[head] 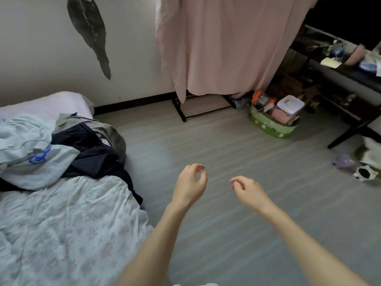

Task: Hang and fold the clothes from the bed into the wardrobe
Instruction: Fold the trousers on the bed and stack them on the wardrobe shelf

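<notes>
The fingers of the left hand [190,183] and the right hand [248,189] hang loosely curled, holding nothing, both hands held out over the grey striped floor [216,145] and slightly apart. To the left, three crumpled garments lie heaped on the floral-quilted bed [61,223]: a pale blue top [31,153], a dark navy piece [97,155], a grey-green one [109,131]. Ahead stands the black-framed wardrobe under its pink fabric cover [222,48], one green basket [272,123] beside it.

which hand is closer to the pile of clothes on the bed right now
Left. The left hand hangs empty over the floor just off the bed's edge, right of the clothes pile. The right hand is farther right, also empty, over open floor.
</notes>
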{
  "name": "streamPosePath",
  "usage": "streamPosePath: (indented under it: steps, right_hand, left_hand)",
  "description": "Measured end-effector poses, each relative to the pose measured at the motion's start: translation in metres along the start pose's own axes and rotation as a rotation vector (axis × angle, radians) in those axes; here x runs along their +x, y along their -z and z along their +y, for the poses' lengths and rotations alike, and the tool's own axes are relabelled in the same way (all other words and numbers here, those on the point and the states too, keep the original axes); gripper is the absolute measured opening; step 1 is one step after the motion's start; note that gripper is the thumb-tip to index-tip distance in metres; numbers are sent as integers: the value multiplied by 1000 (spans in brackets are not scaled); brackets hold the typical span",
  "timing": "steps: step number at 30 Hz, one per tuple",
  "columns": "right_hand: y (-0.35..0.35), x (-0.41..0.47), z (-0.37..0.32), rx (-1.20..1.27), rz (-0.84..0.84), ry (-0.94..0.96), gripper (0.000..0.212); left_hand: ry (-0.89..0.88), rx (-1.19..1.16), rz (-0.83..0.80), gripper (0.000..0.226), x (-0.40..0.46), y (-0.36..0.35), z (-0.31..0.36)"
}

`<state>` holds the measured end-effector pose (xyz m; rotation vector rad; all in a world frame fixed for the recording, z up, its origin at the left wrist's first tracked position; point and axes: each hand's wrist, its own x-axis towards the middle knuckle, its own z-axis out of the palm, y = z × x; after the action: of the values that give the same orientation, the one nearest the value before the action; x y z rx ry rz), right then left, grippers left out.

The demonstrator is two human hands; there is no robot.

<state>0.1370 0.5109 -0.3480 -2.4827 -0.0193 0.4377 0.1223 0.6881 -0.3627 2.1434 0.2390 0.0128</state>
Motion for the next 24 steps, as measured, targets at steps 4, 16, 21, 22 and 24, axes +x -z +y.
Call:
streamPosePath:
  steps: [4, 16, 21, 22, 24]
  right_hand:
    - [4, 64, -39, -9, -74, 142, 25]
    - [-81, 222, -200, -126, -346, 409, 27]
    - [-142, 285, -297, -171, -443, 498, 30]
    - [-159, 296, -319, -170, -470, 514, 30]
    - [-183, 308, -346, -160, -508, 538, 32]
  left_hand:
    - [117, 24, 145, 26, 35, 33, -5]
    - [455, -38, 386, 30, 138, 164, -125]
    - [555, -45, 455, 32, 180, 235, -178]
    - [588, -40, 469, 33, 186, 251, -193]
    - [636, -25, 478, 34, 190, 271, -210]
